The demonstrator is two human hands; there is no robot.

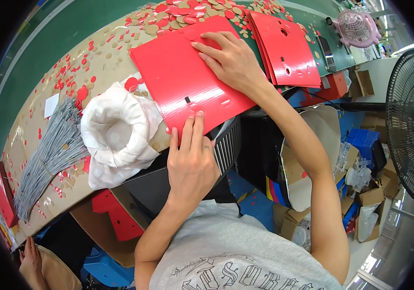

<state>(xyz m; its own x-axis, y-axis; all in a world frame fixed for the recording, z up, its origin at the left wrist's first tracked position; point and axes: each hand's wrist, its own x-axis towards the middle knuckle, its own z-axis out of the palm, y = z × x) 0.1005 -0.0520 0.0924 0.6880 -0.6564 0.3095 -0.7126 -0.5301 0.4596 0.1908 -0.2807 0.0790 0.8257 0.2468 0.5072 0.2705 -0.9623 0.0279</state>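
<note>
A glossy red sheet (199, 67) with small slots lies tilted on the table in front of me; a second edge shows along its left side, so more than one layer may be there. My right hand (233, 60) rests on its far right part, fingers spread flat and holding nothing. At the near edge, my left hand (192, 157) touches the sheet with its fingers stretched out; its thumb is partly hidden. Just left of that hand sits a white cloth bag (115, 133) with a rolled-down rim. Several more red sheets (287, 50) with holes are stacked to the right.
Red and brown punched-out discs (178, 17) litter the table's far side. A bundle of grey wire ties (50, 154) lies left. A pink fan (357, 28) and a large black fan (412, 125) stand right. Below are cardboard boxes (120, 200). Another person's hand (30, 258) shows lower left.
</note>
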